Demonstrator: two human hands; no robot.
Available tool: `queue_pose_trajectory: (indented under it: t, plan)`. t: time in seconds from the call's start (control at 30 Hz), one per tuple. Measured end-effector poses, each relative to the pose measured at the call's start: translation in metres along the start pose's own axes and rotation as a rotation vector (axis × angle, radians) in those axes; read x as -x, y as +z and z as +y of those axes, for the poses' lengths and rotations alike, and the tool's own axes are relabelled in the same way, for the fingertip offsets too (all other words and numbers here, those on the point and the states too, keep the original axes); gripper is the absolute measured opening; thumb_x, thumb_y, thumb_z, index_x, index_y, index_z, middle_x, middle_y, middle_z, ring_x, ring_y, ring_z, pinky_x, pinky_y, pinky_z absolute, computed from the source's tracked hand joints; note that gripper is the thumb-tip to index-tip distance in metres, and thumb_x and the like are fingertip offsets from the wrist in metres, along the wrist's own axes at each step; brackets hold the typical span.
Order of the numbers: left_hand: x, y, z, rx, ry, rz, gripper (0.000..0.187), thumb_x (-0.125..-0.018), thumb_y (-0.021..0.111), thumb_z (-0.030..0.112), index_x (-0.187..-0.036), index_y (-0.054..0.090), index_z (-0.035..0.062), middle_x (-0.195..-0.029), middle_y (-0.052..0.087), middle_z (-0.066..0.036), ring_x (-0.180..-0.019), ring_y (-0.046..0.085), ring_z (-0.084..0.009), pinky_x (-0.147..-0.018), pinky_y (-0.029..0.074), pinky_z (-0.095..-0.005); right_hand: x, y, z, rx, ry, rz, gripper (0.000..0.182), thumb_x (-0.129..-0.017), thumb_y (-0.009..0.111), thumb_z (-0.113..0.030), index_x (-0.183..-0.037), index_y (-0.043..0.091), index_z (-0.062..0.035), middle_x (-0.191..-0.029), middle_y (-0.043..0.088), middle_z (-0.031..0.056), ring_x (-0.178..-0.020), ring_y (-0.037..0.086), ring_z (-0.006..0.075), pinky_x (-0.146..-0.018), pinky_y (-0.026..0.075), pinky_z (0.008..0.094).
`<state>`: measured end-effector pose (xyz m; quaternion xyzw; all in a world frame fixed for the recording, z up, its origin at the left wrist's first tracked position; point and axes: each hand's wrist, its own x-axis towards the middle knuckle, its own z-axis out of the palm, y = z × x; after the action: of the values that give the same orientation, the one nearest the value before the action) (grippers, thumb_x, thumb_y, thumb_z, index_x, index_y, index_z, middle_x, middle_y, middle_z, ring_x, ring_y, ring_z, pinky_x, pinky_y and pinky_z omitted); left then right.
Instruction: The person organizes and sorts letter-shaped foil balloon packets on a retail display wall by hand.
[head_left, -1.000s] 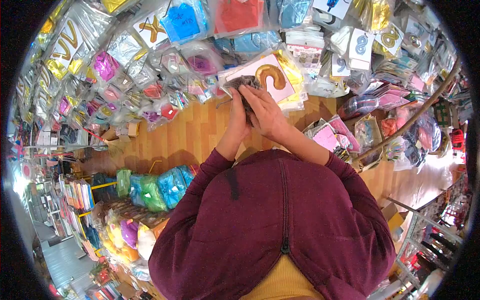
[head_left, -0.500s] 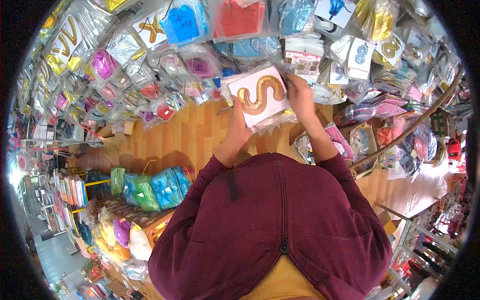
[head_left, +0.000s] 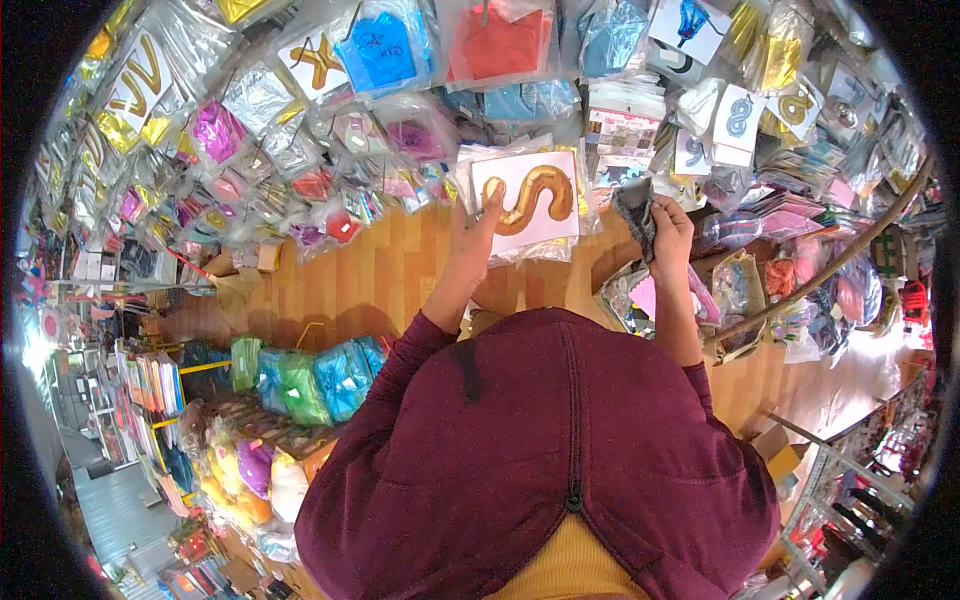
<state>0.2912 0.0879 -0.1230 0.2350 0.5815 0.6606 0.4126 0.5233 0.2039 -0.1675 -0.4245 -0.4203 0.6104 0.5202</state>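
My left hand [head_left: 474, 238] grips a stack of clear-wrapped packets by its left edge, thumb over the front. The top packet is a white foil balloon packet [head_left: 552, 228] printed with a gold letter S. To its right and apart from it, my right hand [head_left: 671, 236] is closed around a crumpled dark grey cloth [head_left: 633, 212]. The cloth stands up out of the fingers, near a hanging pack of white printed cards [head_left: 622, 135].
Bagged goods hang in rows ahead, including a blue packet [head_left: 384, 48] and a red packet [head_left: 497, 45]. A long brown pole [head_left: 830, 255] slants across the right side. Blue and green wrapped bundles [head_left: 298, 388] lie at left, above the wooden floor [head_left: 350, 262].
My right hand has moved right, off the packet's edge, and the grey cloth now shows plainly in it. The packet in my left hand has turned from tilted to nearly level.
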Motion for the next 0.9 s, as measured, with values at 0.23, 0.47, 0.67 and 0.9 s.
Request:
queue_pose_trajectory:
  t: [0.23,0.47,0.67,0.9]
  plan:
    - [-0.017,-0.005,0.008,-0.335,0.221,-0.064,0.056,-0.073,0.066,0.031,-0.111,0.043,-0.0017,-0.107,0.049,-0.016,-0.1,0.047,-0.0199,-0.082,0.039,-0.0331,0.025,0.05,-0.023,0.15,-0.047,-0.297,0.014,-0.082,0.049,-0.007,-0.079,0.059,0.0032,-0.07,0.056,0.0,-0.06,0.048,0.0066,-0.055,0.038,0.0203]
    - [-0.022,-0.003,0.001,-1.012,0.456,0.097,0.059,-0.066,0.071,0.03,-0.107,0.044,-0.0024,-0.095,0.048,-0.02,-0.087,0.05,-0.0364,-0.073,0.041,-0.0402,0.043,0.105,-0.044,0.286,0.198,-0.765,0.033,-0.085,0.051,-0.027,-0.069,0.056,0.0009,-0.064,0.051,-0.0016,-0.058,0.044,0.0048,-0.051,0.035,0.0221]
    - [-0.02,-0.005,-0.006,-1.106,0.471,0.109,0.063,-0.056,0.075,0.023,-0.107,0.044,0.0038,-0.099,0.044,-0.02,-0.096,0.043,-0.0385,-0.079,0.038,-0.0432,0.037,0.116,-0.014,0.195,0.489,-0.88,0.034,-0.084,0.053,-0.028,-0.069,0.058,0.0019,-0.064,0.052,-0.0018,-0.058,0.046,0.0045,-0.05,0.037,0.0216]
    - [-0.015,-0.008,0.02,-1.059,0.567,-0.166,0.084,-0.056,0.076,0.025,-0.125,0.031,0.0059,-0.115,0.042,-0.019,-0.103,0.044,-0.0332,-0.086,0.037,-0.0388,0.046,0.091,0.015,0.084,0.56,-0.762,0.024,-0.085,0.048,-0.017,-0.091,0.057,0.0041,-0.077,0.057,0.0023,-0.065,0.051,0.0064,-0.059,0.042,0.0225]
